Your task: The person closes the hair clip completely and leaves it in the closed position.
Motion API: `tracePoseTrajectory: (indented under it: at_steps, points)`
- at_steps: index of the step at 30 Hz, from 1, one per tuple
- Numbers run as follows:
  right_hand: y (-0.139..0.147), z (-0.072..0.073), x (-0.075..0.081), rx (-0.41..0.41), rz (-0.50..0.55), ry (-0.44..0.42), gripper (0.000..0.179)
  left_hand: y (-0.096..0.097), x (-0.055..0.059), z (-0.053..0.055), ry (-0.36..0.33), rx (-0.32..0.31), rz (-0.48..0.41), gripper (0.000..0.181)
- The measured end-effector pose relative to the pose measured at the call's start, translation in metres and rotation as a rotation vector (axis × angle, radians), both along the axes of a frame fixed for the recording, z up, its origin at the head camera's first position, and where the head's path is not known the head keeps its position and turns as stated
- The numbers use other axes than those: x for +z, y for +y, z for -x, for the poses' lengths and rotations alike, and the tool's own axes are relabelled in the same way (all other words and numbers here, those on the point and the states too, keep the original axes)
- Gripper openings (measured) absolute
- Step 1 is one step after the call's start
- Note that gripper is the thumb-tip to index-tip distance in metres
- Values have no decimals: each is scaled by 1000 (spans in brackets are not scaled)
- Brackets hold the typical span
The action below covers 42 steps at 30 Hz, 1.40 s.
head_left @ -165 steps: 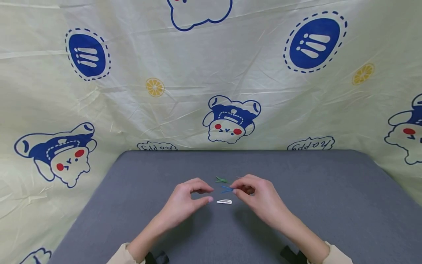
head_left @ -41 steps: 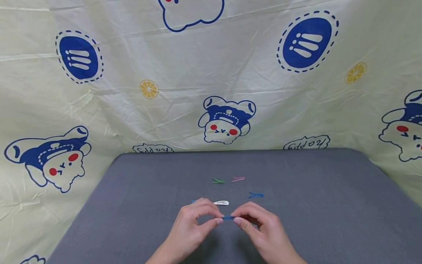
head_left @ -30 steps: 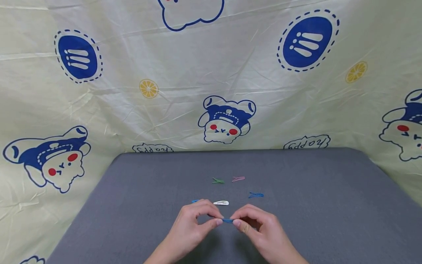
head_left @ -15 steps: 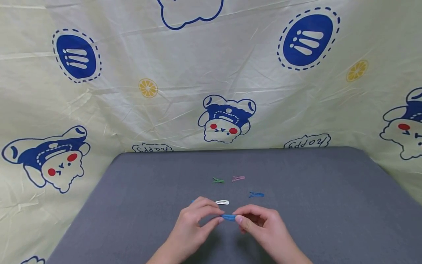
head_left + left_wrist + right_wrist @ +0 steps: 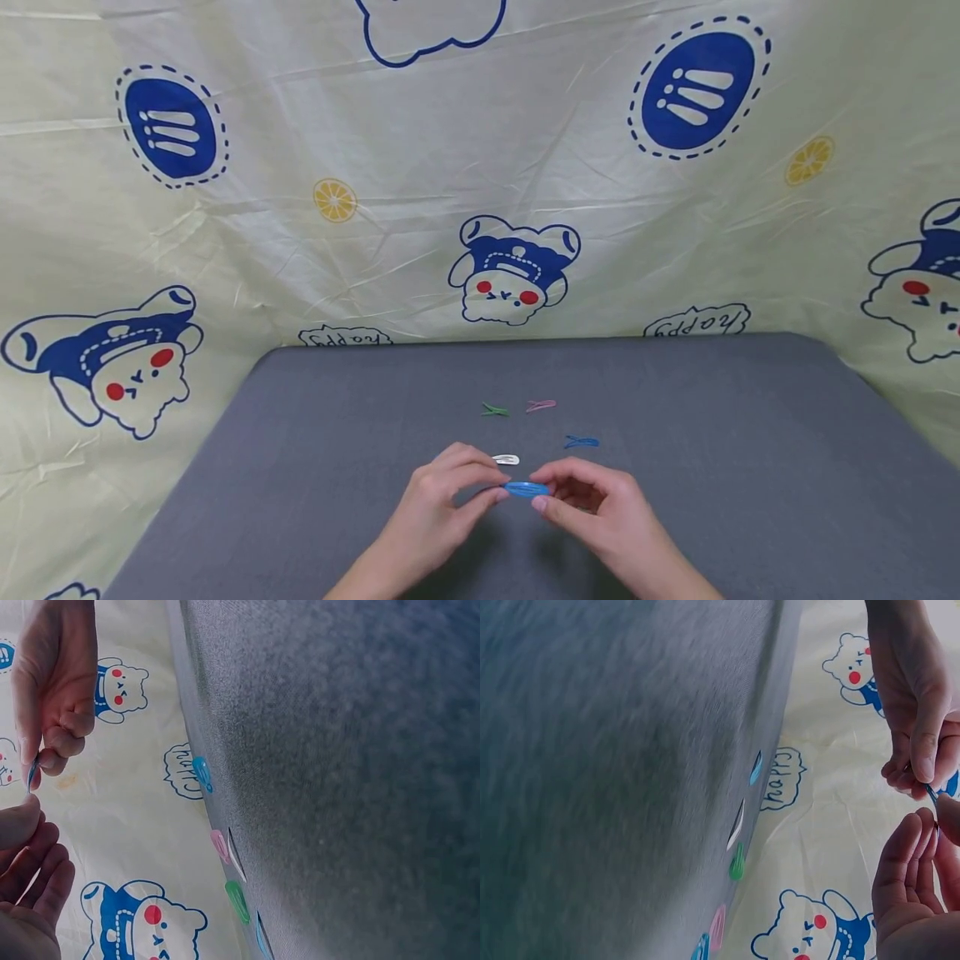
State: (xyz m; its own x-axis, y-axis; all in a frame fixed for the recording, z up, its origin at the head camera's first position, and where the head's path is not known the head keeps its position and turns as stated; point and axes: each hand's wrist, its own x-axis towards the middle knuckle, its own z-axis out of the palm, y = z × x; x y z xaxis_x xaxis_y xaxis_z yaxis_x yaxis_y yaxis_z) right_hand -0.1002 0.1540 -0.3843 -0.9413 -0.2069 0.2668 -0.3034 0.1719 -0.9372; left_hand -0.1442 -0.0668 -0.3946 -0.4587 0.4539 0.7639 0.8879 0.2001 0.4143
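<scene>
Between my hands, over the table, is a blue snap hair clip (image 5: pixel 527 489), its flat face toward the head camera. My left hand (image 5: pixel 442 504) pinches its left end between thumb and fingertips. At the right end, thumb and index finger of my right hand (image 5: pixel 600 504) grip its edges. In the wrist views the clip looks thin and edge-on. Behind my left fingers lies a white snap clip (image 5: pixel 507 459), partly covered. Another blue clip (image 5: pixel 581 442), with its prongs spread, lies beyond my right hand.
Farther back lie a green clip (image 5: pixel 495 410) and a pink clip (image 5: pixel 541 406) on the grey table (image 5: pixel 360 392). A further blue clip (image 5: pixel 756 766), hidden in the head view, shows in the wrist views. A printed curtain (image 5: pixel 405 267) hangs behind the table's far edge.
The clip in my hands has turned from edge-on to show its broad face, and my right fingers have shifted on it. The blue clip held in my right hand earliest no longer appears there.
</scene>
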Motion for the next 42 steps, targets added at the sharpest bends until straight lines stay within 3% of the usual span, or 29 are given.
tracePoseTrajectory:
  at_steps: [2,9,22,33,37,42]
  points:
    - [2,1,1,-13,-39,32,16,1,0,1,-10,2,7,24]
    - [10,8,5,-28,-160,114,17,7,5,3,-140,24,50,15]
    - [20,24,7,-28,-301,91,15,15,3,18,-123,32,107,11]
    - [31,41,4,-22,-402,127,15,23,3,36,-203,22,215,6]
    - [36,47,2,-21,-415,114,16,27,2,44,-190,20,271,5]
    - [39,53,0,-29,-435,84,16,31,3,52,-249,12,318,6]
